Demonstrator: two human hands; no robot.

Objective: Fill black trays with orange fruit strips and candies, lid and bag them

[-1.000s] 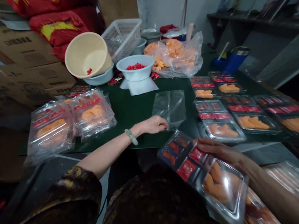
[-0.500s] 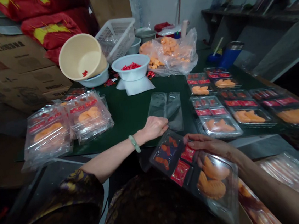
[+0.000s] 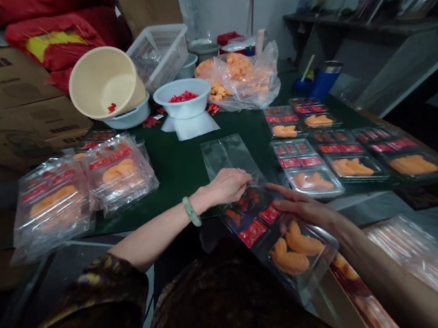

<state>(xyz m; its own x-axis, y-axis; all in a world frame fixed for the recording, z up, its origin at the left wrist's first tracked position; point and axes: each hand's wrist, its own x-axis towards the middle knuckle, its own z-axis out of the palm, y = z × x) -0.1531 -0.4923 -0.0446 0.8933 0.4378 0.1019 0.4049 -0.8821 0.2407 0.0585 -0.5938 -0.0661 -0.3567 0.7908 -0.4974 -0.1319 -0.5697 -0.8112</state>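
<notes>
My left hand [image 3: 227, 186], with a green bangle [image 3: 191, 211] at the wrist, is closed in a pinch on the near end of a clear plastic bag [image 3: 221, 153] lying on the table. My right hand [image 3: 305, 208] grips the side of a black compartment tray [image 3: 258, 256] under a clear cover. Red packets [image 3: 253, 232] sit in its middle, small brown-red pieces at the far end, and orange shell-shaped pieces [image 3: 290, 256] at the near end. The tray is tilted over the table's front edge, its far end at the bag's mouth. Whether it is inside the bag is unclear.
Bagged trays [image 3: 120, 169] are piled at left. Several filled trays [image 3: 307, 167] lie at right, near a blue cup [image 3: 325, 81]. Behind stand a bowl of red packets [image 3: 183, 105], a cream basin [image 3: 104, 82] and a bag of orange pieces [image 3: 249, 77]. An open carton [image 3: 335, 298] is below.
My right hand has brought the tray up and left, its far end now against the bag. My left hand has shifted slightly right with the bag's edge, turning the bag.
</notes>
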